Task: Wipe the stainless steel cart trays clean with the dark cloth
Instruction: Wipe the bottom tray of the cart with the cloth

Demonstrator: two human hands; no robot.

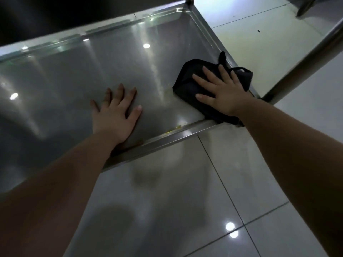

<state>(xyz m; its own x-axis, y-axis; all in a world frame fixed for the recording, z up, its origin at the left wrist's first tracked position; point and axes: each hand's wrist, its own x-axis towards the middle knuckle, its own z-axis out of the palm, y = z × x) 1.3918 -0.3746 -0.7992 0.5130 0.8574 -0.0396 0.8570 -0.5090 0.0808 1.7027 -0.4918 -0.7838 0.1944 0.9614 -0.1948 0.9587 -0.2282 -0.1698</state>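
Observation:
A stainless steel cart tray (74, 75) fills the upper left of the head view, seen from above. A folded dark cloth (187, 86) lies in the tray's near right corner, draped partly over the rim. My right hand (220, 91) presses flat on the cloth with fingers spread. My left hand (117, 112) rests flat on the bare tray surface near the front rim, fingers straight and spread, holding nothing. Small yellow crumbs (172, 129) lie along the front rim between the two hands.
A steel cart post (304, 58) slants up at the right, beyond the cloth. Glossy white floor tiles (185, 201) lie below and to the right of the tray. The dark underside of an upper shelf (55, 17) hangs over the tray's far side.

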